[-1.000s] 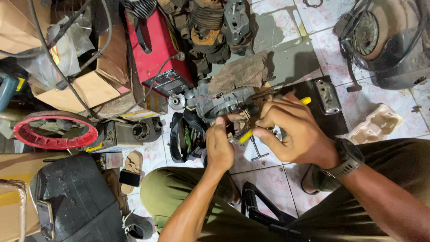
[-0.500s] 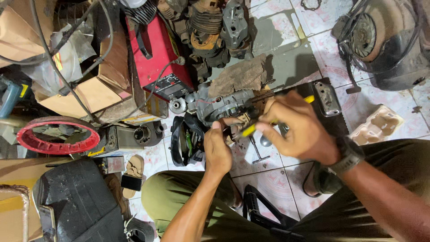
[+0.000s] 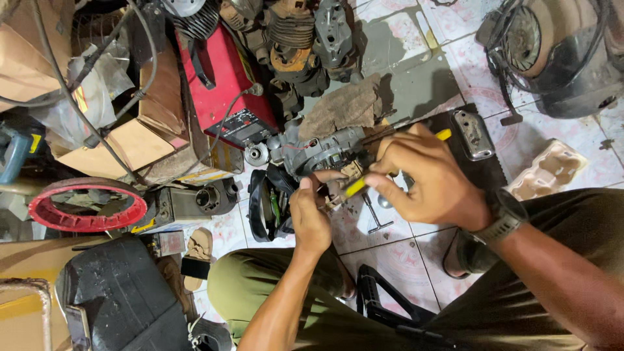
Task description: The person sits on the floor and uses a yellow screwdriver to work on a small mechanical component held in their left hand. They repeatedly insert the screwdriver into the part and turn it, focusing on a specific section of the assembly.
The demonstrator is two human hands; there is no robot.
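A grey metal engine casing (image 3: 318,151) lies on the tiled floor between my hands. My left hand (image 3: 311,218) pinches a small brown part (image 3: 343,182) at the casing's near edge. Gripped in my right hand (image 3: 426,179) is a yellow-handled screwdriver (image 3: 355,187); its yellow end (image 3: 443,134) sticks out past my knuckles and its tip points at that brown part. A dark watch (image 3: 504,218) sits on my right wrist. My fingers hide the tip's contact point.
A red box-shaped machine (image 3: 221,84) and cardboard boxes (image 3: 110,140) lie at upper left. Engine cylinders (image 3: 296,45) sit at the top, a brown rag (image 3: 344,107) behind the casing, a red ring (image 3: 84,205) at left, a black case (image 3: 123,299) at lower left, a T-handle wrench (image 3: 376,218) on the tiles.
Both hands stay on the casing. My right hand has shifted slightly, bringing the screwdriver tip closer to the small brown part that my left fingers hold.
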